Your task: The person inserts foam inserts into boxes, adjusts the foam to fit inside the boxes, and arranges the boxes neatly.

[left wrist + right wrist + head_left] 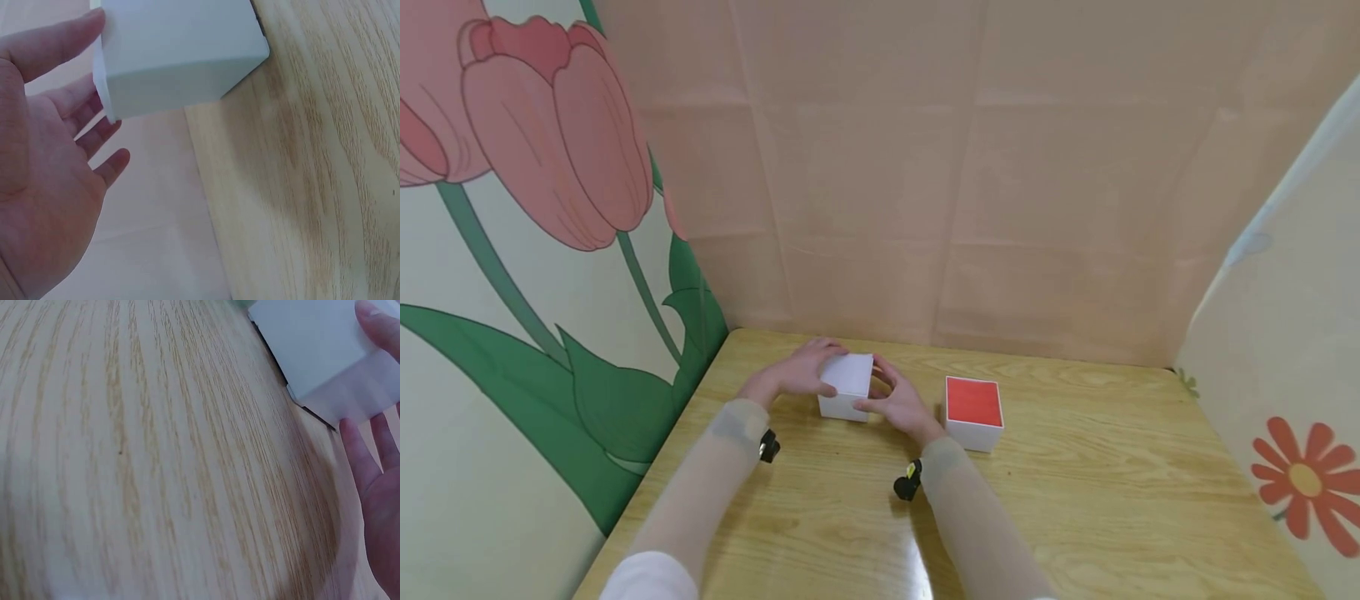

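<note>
A white box (844, 407) with a plain pale top sits near the back of the wooden table, between both hands. My left hand (801, 373) holds it at the upper left, thumb at the near top edge and fingers reaching round the far side. In the left wrist view, a thin rim stands out along the top edge of the box (181, 56), beside the thumb (62, 39). From the right, my right hand (906, 408) grips the same box; its thumb lies on the near face and its fingers are at the right side (356, 394).
A second white box (973, 437) with a red top stands just right of my right hand. The wooden table (1112, 483) meets a peach cloth (962, 208) at the back. Flower-painted panels (561, 133) rise at the left and right sides.
</note>
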Motion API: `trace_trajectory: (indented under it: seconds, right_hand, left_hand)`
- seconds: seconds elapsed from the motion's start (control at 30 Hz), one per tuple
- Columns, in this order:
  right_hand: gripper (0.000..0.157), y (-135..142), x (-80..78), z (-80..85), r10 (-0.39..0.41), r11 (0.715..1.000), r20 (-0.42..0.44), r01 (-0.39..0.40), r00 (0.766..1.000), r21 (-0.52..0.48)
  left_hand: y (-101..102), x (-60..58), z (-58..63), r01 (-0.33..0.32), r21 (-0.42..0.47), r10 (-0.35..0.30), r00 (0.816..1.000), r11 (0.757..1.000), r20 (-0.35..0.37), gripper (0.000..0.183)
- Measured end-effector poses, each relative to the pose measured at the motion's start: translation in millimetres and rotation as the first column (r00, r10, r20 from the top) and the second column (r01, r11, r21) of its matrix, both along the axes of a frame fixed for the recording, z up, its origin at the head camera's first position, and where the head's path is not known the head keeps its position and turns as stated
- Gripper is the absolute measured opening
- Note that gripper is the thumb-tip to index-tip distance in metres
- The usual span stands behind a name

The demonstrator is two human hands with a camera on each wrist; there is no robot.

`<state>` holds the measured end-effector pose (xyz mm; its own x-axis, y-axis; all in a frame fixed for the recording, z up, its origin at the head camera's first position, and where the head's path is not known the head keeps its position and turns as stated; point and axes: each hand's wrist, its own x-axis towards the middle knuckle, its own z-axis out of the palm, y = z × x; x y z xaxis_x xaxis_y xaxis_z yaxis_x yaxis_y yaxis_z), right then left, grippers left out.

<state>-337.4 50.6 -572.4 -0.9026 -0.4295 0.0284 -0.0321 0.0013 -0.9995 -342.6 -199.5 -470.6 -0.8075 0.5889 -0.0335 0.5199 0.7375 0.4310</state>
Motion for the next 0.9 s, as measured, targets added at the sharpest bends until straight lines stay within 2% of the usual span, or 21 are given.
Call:
trace_trajectory:
  seconds: [0.37,0.53,0.67,0.9]
  right_hand:
    - [0.110,-1,2.5,-2.0,-0.012,1.000,-0.006,0.012,1.000,0.015]
    - [0.109,-3,3.6,-1.9,-0.016,1.000,-0.016,0.016,1.000,0.022]
    - [0.109,-3,3.7,-1.8,-0.019,0.999,-0.013,0.019,1.000,0.028]
    - [0.108,-3,2.9,-3.3,-0.022,0.999,-0.027,0.022,0.999,0.032]
  left_hand:
    - [-7,2.8,-3.5,0.010,0.052,-0.011,1.000,0.999,0.008,0.082]
    - [-14,2.8,-2.2,-0.024,0.133,0.026,1.000,0.991,-0.011,0.066]
    - [-19,3.0,-1.1,-0.060,0.165,0.065,0.998,0.985,-0.022,0.050]
    - [-23,5.7,-3.4,-0.084,0.156,0.085,0.996,0.984,0.000,0.036]
